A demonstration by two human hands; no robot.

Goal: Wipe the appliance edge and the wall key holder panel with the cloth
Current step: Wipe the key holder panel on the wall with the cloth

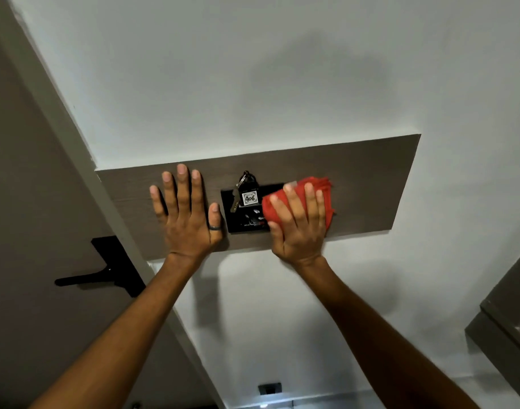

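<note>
A dark wood-grain panel (370, 184) is fixed flat on the white wall. At its middle sits a black key holder plate (247, 222), with a key and a tag marked 406 (249, 198) hanging from it. My right hand (300, 222) presses a bunched red cloth (317, 187) against the panel, covering the plate's right edge. My left hand (185, 211) lies flat on the panel left of the plate, fingers spread, with a ring on the thumb. It holds nothing.
A brown door with a black lever handle (102, 273) stands at the left. The corner of a grey appliance (506, 326) shows at the lower right. A small black wall socket (270, 388) sits low on the wall.
</note>
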